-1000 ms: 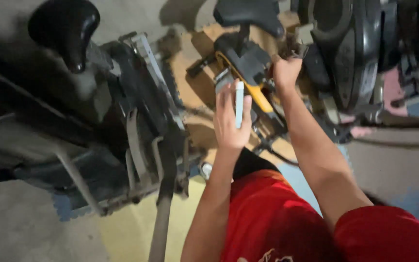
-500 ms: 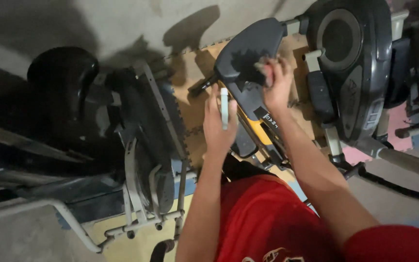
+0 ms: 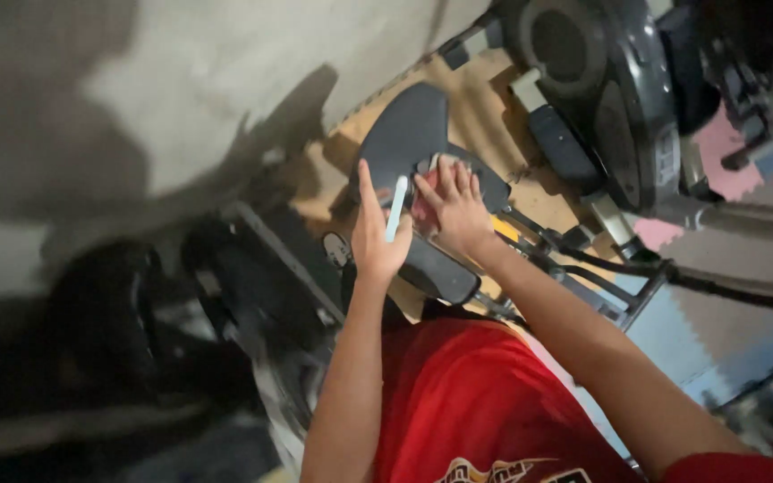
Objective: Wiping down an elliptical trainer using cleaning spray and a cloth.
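Note:
A black exercise-bike saddle [image 3: 404, 134] lies in front of me, above my red shirt. My left hand [image 3: 376, 240] rests against its near edge and holds a short white stick [image 3: 395, 207] between thumb and palm. My right hand [image 3: 454, 213] lies flat on the saddle's top with the fingers spread. Under its fingers shows a small reddish patch [image 3: 424, 207]; I cannot tell what it is.
A dark exercise-bike flywheel housing [image 3: 619, 98] stands at the upper right, its frame tubes [image 3: 601, 286] running under my right arm. Another black machine [image 3: 252, 277] sits at the left. Pink [image 3: 717, 152] and blue [image 3: 673, 331] foam mats cover the floor; a grey wall [image 3: 181, 80] is behind.
The view has swung, so the saddle now looks closer and larger. My right hand has shifted from gripping the saddle's end to lying flat on its top. The left hand still holds the white stick.

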